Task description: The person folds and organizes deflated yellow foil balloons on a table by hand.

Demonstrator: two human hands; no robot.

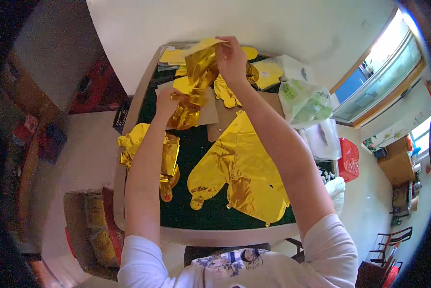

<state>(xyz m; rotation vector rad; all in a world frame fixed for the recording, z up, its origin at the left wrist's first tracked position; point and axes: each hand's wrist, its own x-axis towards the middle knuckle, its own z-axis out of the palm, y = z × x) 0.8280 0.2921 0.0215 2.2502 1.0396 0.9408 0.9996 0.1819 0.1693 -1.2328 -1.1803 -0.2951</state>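
Observation:
Over the far part of the table, a crinkled gold foil balloon (201, 67), uninflated, is stretched between my two hands. My right hand (233, 60) pinches its upper right corner, raised higher and farther away. Lower and to the left, my left hand (167, 102) is closed on the foil's lower part; some of its fingertips are hidden. Beneath them lies a brown cardboard sheet (208, 113). Nearer to me, between my forearms, a large flat gold foil balloon (239, 168) with small tabs is spread out. More folded gold foil balloons (171, 156) lie by my left forearm.
The table (215, 235) has a dark green top and a pale rounded rim. Stacked gold foil pieces (268, 72) sit at its far edge. Plastic bags (306, 101) line the right side, beside a red stool (348, 159). An open carton (93, 230) stands on the floor at left.

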